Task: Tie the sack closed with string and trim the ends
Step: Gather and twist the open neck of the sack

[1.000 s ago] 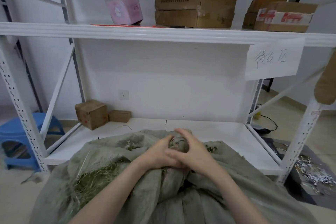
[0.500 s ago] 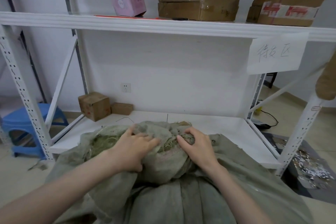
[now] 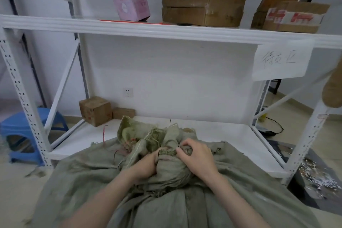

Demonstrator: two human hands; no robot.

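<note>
White racking filled the head view, and the sack slumped against the front edge of its lower shelf, mouth flopped onto the board. I saw the left hand clenched round the gathered neck from the left side. The right hand pinched cloth at the top of the same bunch, fingers curled.

I judged the weave soft, coarse and limp, likely to spring open if let go, with straw poking from the mouth. The best hold looked to be just below the ruffle, where the folds were tightest. No string went round the neck that I could see. A thin red strand lay near the shelf's left front; I couldn't tell if it was the string.

Two small boxes sat at the back left corner and a blue stool beyond the left post, both well clear. A brown roll hung at the view's right edge.
</note>
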